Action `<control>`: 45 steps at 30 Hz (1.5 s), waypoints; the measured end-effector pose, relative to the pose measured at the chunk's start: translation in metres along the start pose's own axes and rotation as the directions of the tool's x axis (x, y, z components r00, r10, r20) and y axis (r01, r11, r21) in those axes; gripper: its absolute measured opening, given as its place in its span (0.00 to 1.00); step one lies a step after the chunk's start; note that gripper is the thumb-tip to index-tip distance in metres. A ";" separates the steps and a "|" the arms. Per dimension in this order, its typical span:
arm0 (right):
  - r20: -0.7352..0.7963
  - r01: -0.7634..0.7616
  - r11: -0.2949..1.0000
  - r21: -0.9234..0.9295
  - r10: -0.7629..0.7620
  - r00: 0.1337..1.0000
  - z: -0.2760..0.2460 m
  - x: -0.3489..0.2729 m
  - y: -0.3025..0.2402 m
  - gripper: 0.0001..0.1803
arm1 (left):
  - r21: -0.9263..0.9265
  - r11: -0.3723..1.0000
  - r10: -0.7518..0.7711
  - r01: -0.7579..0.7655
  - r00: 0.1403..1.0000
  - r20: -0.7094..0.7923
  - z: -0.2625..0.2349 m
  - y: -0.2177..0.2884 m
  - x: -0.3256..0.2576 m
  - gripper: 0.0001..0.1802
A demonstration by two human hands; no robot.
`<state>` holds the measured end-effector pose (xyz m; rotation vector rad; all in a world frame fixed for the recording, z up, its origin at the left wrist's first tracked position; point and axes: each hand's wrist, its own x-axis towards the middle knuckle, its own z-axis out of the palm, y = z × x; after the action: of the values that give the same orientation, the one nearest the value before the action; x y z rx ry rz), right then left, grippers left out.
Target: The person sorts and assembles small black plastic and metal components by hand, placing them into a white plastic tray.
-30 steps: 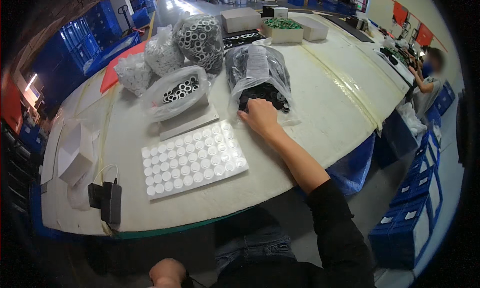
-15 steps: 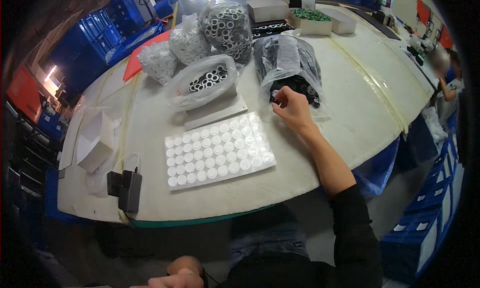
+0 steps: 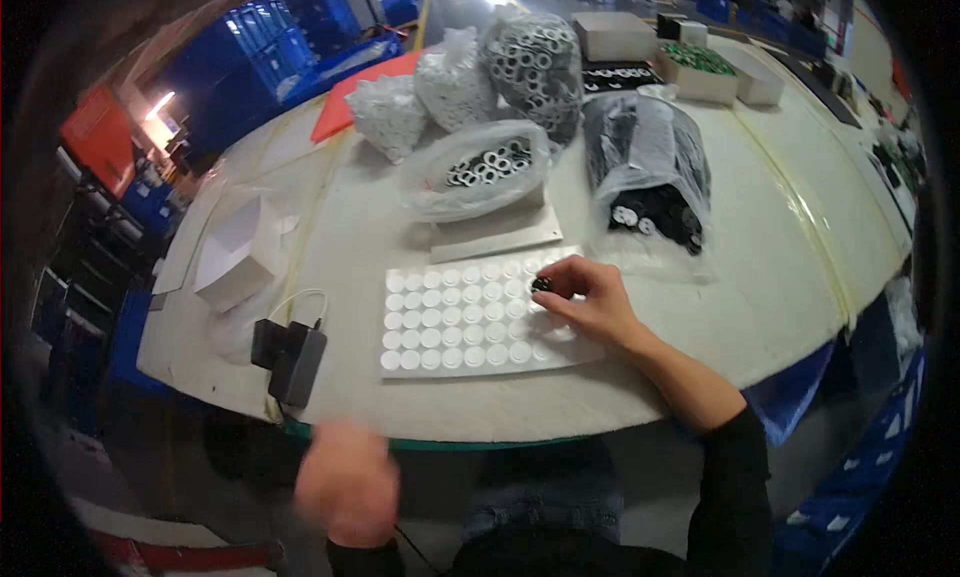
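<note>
My right hand [image 3: 583, 299] rests on the right part of a white tray [image 3: 470, 322] of round white discs, with a small black ring [image 3: 541, 285] pinched in its fingertips. Behind it lies a clear bag of black rings [image 3: 652, 182], its mouth toward the tray. My left hand [image 3: 347, 483] is blurred, below the table edge, fingers loosely curled with nothing in it. A clear bag of metal washers [image 3: 480, 169] sits behind the tray on a flat white sheet [image 3: 497, 239].
More bags of white and metal rings [image 3: 470, 72] are stacked at the back. A folded white box [image 3: 235, 257] and a black device with a cable [image 3: 293, 354] lie at left. Boxes [image 3: 700, 72] stand far right. Blue crates line the floor.
My right hand has come back from the bag of black rings to the tray, now holding a black ring. My left hand has risen toward the table edge.
</note>
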<state>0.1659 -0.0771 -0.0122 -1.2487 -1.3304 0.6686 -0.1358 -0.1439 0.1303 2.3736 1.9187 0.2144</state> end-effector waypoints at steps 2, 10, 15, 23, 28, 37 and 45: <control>-0.019 -0.020 0.999 0.050 0.021 1.000 0.002 -0.002 0.005 0.12 | -0.682 0.550 0.375 -0.482 0.872 -0.313 0.059 -0.010 0.078 0.03; 0.059 -0.009 0.999 0.048 0.006 0.998 0.011 -0.007 -0.001 0.12 | -0.175 0.829 0.505 -0.531 0.845 -0.175 0.115 -0.024 0.127 0.08; 0.065 -0.033 0.994 0.105 0.026 0.998 0.011 -0.008 0.005 0.12 | 0.009 0.802 0.594 -0.597 0.796 -0.115 0.122 -0.016 0.131 0.07; 0.164 -0.122 0.980 0.154 0.096 0.982 0.012 -0.009 0.008 0.13 | 0.158 0.729 0.682 -0.666 0.727 -0.084 0.123 -0.006 0.130 0.04; 0.179 -0.115 0.985 0.129 0.091 0.980 0.011 -0.010 0.003 0.13 | -0.044 0.815 0.574 -0.578 0.816 -0.068 0.118 -0.016 0.134 0.07; 0.188 -0.124 0.986 0.113 0.101 0.977 0.011 -0.011 0.002 0.13 | 0.144 0.729 0.684 -0.669 0.720 -0.116 0.121 -0.005 0.128 0.03; 0.247 -0.215 0.961 0.172 0.170 0.954 0.009 -0.007 -0.003 0.13 | -0.543 0.833 0.179 -0.105 0.980 0.085 0.110 -0.031 0.151 0.04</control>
<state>0.1551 -0.0823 -0.0138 -1.1742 -1.3010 1.0867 -0.1169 0.0124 0.0260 2.0785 1.3820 0.5155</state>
